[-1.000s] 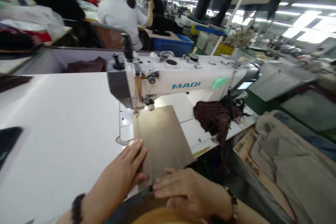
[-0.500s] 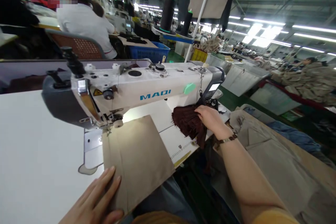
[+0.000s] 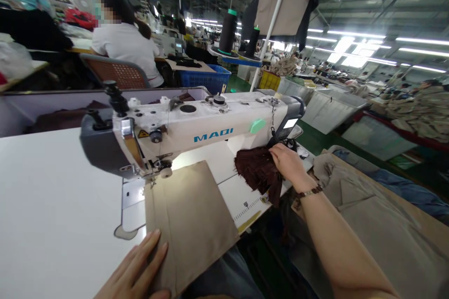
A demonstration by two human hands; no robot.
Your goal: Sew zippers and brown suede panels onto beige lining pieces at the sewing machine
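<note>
Head view: doing what with the left hand [image 3: 138, 266]?

"Laying it flat, fingers extended and slightly apart, resting along the left edge of the tan cloth [image 3: 194, 215]."

"As for the tan cloth, lying where?"

"Lying flat on the white table [image 3: 63, 196], reaching with its far left corner to the needle end of the machine [image 3: 210, 126]."

"And doing what with the right hand [image 3: 289, 166]?"

"Reaching out to the right, pinching the upper edge of the brown cloth [image 3: 257, 170] between the fingertips; wearing a bracelet [image 3: 310, 191] at the wrist."

"Finding the brown cloth where?"

"Bunching up on the table, just beside the machine, fraying along its edge."

"Seeing anything farther off?"

"Seeing grey cloth [image 3: 379, 224] lying low at right, and, past the machine, a person [image 3: 122, 46] in white sitting near a blue crate [image 3: 213, 77]."
</note>
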